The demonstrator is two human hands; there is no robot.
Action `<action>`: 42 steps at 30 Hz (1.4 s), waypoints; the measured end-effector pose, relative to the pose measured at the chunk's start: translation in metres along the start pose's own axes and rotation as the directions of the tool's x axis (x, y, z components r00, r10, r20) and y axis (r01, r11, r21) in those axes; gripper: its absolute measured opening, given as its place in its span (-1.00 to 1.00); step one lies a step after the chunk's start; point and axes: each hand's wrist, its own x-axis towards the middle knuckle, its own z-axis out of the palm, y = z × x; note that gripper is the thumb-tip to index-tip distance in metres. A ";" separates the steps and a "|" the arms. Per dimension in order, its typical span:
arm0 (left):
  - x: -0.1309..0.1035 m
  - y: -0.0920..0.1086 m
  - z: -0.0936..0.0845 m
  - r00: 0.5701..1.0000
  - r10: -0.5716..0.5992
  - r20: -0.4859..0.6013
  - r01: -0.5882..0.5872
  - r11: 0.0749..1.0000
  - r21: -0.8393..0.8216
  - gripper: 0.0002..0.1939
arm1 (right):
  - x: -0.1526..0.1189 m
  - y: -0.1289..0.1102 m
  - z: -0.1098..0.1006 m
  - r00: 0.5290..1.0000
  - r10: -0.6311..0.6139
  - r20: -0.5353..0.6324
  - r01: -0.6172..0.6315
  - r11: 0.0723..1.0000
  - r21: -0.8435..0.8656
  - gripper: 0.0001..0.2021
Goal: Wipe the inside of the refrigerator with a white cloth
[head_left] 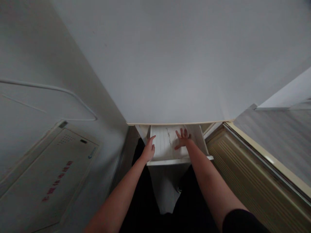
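Note:
A white drawer (179, 161) is pulled out from the lower part of a white cabinet (179, 64). Its floor has ridges on the left and a dark, jagged crack-like line (168, 136) down the middle. My left hand (149, 150) rests at the drawer's left front corner, fingers apart and pointing inward. Over the drawer floor is my right hand (184, 139), fingers spread, with nothing in it. Whether its fingertips touch the floor I cannot tell.
An open door (233, 168) with a ribbed inner side stands on the right. A wall panel (55, 178) with red lettering and a white cable (48, 86) are on the left wall. My legs are right below the drawer; grey flooring (272, 129) shows at right.

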 end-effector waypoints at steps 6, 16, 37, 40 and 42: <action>0.000 0.005 -0.002 1.000 0.005 0.008 -0.005 1.000 0.018 -0.48 | -0.009 0.032 0.006 0.989 0.142 0.050 -0.141 0.990 -0.020 0.63; 0.003 0.011 -0.003 1.000 0.002 -0.009 -0.002 1.000 0.015 -0.53 | -0.018 -0.072 0.006 0.999 0.008 0.043 -0.003 0.991 -0.133 0.61; 0.004 0.010 -0.003 1.000 0.009 -0.025 -0.009 1.000 -0.018 -0.52 | -0.022 0.034 0.013 0.997 0.071 0.035 -0.067 0.993 -0.099 0.39; 0.004 0.010 -0.003 1.000 0.009 -0.027 -0.010 1.000 -0.024 -0.52 | -0.029 0.036 0.009 0.995 0.055 0.081 -0.042 0.986 -0.162 0.35; 0.004 0.011 -0.002 1.000 0.008 -0.028 -0.008 1.000 -0.024 -0.53 | -0.031 0.024 0.007 0.995 0.011 0.094 0.007 0.982 -0.189 0.26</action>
